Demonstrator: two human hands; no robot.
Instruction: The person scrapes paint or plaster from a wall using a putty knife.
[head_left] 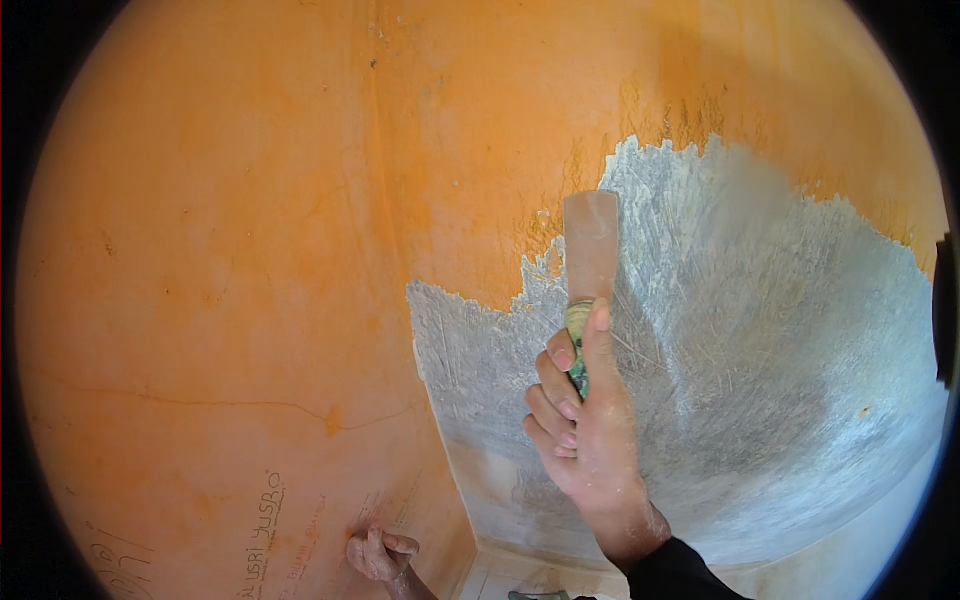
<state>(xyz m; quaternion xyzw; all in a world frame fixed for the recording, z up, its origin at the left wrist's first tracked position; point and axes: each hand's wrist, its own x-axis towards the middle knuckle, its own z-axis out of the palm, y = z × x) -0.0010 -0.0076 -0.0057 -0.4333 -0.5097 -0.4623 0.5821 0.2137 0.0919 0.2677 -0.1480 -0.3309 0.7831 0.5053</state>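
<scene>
Bright, diffuse light. Cool bluish-white sheen on grey patch (800, 370), strongest well right of right hand (590, 410); dimmer band between. Hazy blur up and right of same hand. Left of both hands, orange wall (220, 250) softly lit. Black fisheye rim, edges bowed.

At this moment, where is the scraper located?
In the head view, the scraper is right of centre, in the right hand, its blade overlapping the ragged edge of orange paint.

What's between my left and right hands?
In the head view, orange wall by your left hand, then the corner, then grey patch up to your right hand.
</scene>
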